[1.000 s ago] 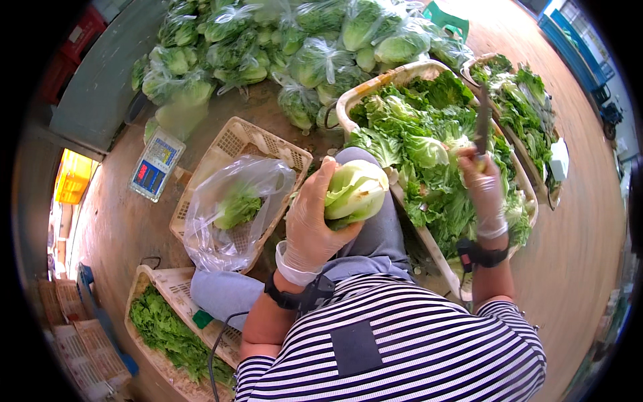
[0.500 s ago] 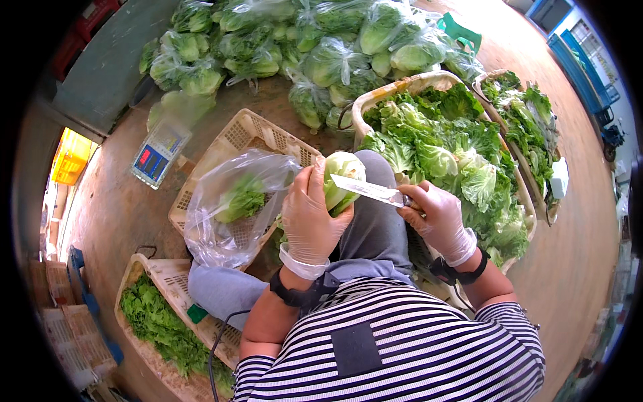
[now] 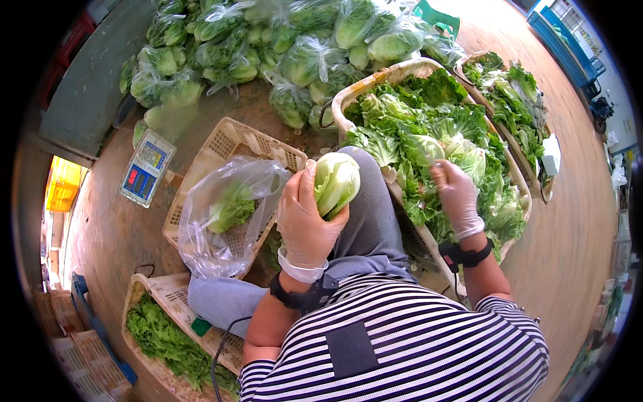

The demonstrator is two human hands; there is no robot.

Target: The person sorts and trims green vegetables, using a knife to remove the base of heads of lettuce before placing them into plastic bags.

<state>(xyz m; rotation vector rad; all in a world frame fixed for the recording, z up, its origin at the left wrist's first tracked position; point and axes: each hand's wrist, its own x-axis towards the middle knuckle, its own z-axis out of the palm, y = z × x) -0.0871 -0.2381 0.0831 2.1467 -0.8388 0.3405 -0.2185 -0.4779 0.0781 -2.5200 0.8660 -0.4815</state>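
My left hand (image 3: pixel 310 211), in a thin clear glove, is wrapped round a pale green lettuce head (image 3: pixel 337 182) above my knee. My gloved right hand (image 3: pixel 458 196) is closed and raised at the edge of the large crate of lettuce, apart from the head. The knife it held half a second ago lies nowhere else in view; its blade is too blurred to make out now. Left of my left hand, an open clear plastic bag (image 3: pixel 191 238) sits in a beige plastic crate (image 3: pixel 224 137), with a green lettuce (image 3: pixel 232 213) inside.
A large beige crate (image 3: pixel 345 100) heaped with lettuce leaves stands at my right, another leaf-filled crate (image 3: pixel 469 61) beyond it. Bagged lettuces (image 3: pixel 305 63) are piled at the back. A digital scale (image 3: pixel 147 167) sits on the floor at left. A crate of leaves (image 3: pixel 137 285) stands lower left.
My right hand has moved right and up, away from the lettuce head, taking the knife blade off it. My left hand still holds the head, now turned slightly. The whole view has shifted a little.
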